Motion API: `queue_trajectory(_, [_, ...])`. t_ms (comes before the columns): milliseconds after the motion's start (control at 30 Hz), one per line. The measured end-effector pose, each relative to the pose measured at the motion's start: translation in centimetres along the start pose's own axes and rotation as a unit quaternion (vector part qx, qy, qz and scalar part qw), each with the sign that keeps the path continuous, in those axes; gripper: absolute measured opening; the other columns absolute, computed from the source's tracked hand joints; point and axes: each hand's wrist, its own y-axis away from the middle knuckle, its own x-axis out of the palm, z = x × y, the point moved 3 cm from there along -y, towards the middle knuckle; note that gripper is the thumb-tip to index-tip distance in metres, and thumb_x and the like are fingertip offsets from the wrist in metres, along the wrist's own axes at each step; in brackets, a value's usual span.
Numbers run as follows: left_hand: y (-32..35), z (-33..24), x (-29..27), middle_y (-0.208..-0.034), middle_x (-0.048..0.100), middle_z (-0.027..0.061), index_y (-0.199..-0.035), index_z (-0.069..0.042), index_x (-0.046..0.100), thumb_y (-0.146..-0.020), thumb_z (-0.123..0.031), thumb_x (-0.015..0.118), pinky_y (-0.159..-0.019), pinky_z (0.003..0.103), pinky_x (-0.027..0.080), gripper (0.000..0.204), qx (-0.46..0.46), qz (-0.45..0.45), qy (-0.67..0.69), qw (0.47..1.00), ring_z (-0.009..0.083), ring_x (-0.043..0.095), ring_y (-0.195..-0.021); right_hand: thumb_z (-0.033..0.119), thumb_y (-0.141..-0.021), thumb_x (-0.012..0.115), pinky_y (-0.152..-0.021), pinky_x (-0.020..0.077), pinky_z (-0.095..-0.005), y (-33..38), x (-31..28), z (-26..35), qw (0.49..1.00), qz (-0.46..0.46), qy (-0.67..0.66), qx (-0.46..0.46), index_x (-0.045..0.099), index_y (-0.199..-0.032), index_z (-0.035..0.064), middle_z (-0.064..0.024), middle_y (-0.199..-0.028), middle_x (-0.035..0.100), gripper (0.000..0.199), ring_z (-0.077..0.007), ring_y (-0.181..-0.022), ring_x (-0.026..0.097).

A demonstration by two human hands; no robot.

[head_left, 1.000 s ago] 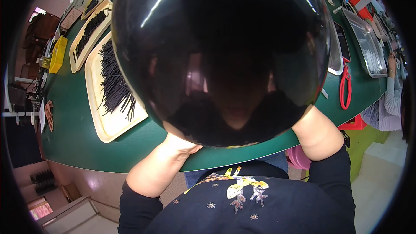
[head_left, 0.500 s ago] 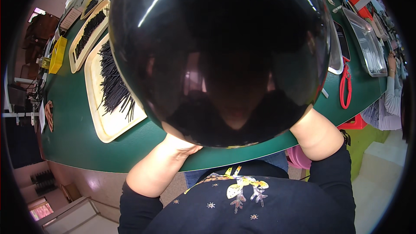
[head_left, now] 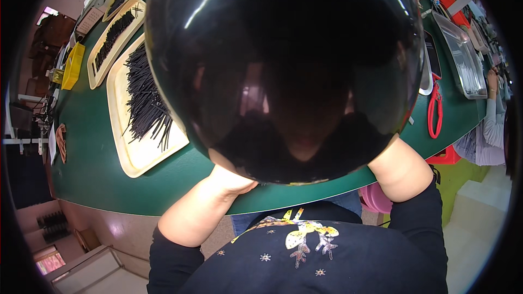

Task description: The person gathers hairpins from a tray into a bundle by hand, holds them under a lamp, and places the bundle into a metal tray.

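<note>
A large glossy black dome (head_left: 289,76) fills the middle of the view and hides most of what lies beneath it. Under its lower left edge shows the heel of my left hand (head_left: 235,181), over the green table near its front edge. My right hand (head_left: 388,155) goes under the dome's lower right edge, with little more than the wrist showing. The fingers of both hands, and anything they hold, are hidden. Left of the dome, a cream tray (head_left: 121,130) holds a pile of thin black sticks or tubes (head_left: 146,103), partly covered by the dome.
On the green table (head_left: 81,169), a second cream tray (head_left: 98,79) with black pieces and a yellow bin (head_left: 73,65) stand at left. At right are red-handled pliers (head_left: 434,111), a dark phone-like slab (head_left: 432,57) and a clear tray (head_left: 474,87). Other people sit at far left and right.
The black dome appears slightly further right in the view. My left hand has shifted a little to the right as well, and my right wrist slightly.
</note>
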Motion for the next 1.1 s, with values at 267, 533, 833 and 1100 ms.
queue_trajectory(267, [0.1, -3.3, 3.3, -0.084, 0.068, 0.0178, -0.106, 0.006, 0.058, -0.098, -0.020, 0.049, -0.049, 0.024, 0.050, 0.029, 0.003, 0.110, -0.044, 0.993, 0.0189, 0.067, -0.063, 0.013, -0.088, 0.060, -0.068, 0.0486, -0.0265, 0.3, 3.3, 3.4, 0.992, 0.066, 0.105, -0.011, 0.059, -0.095, -0.0023, -0.0061, -0.081, 0.062, 0.017, -0.0114, -0.073, 0.058])
queue_trajectory(533, [-0.1, -1.5, 0.5, -0.065, 0.059, 0.0068, -0.092, -0.001, 0.058, -0.095, -0.021, 0.056, -0.048, 0.021, 0.046, 0.019, -0.051, -0.047, -0.014, 0.997, 0.0123, 0.057, -0.052, 0.005, -0.085, 0.058, -0.055, 0.0424, -0.0216, 0.0, -0.3, 1.7, 0.992, 0.067, 0.102, -0.036, 0.058, -0.090, -0.0017, -0.0048, -0.078, 0.060, 0.009, -0.0072, -0.061, 0.052])
queue_trajectory(833, [-0.2, -1.9, 1.8, -0.071, 0.059, 0.0062, -0.103, 0.000, 0.050, -0.093, -0.017, 0.058, -0.045, 0.020, 0.046, 0.021, -0.014, -0.050, 0.053, 0.997, 0.0123, 0.056, -0.049, 0.015, -0.092, 0.051, -0.042, 0.0307, -0.0179, -0.2, -0.2, 2.0, 0.989, 0.076, -0.002, 0.129, 0.057, -0.087, -0.0010, -0.0053, -0.067, 0.058, 0.018, -0.0040, -0.047, 0.040])
queue_trajectory(1100, [0.1, -1.9, 1.4, -0.076, 0.060, 0.0095, -0.107, 0.002, 0.050, -0.091, -0.020, 0.062, -0.050, 0.024, 0.050, 0.030, -0.033, 0.026, 0.081, 0.996, 0.0156, 0.059, -0.054, 0.009, -0.088, 0.060, -0.058, 0.0469, -0.0222, 0.2, 1.6, 1.9, 0.991, 0.036, 0.107, -0.077, 0.062, -0.090, -0.0019, -0.0072, -0.075, 0.064, 0.011, -0.0092, -0.063, 0.058])
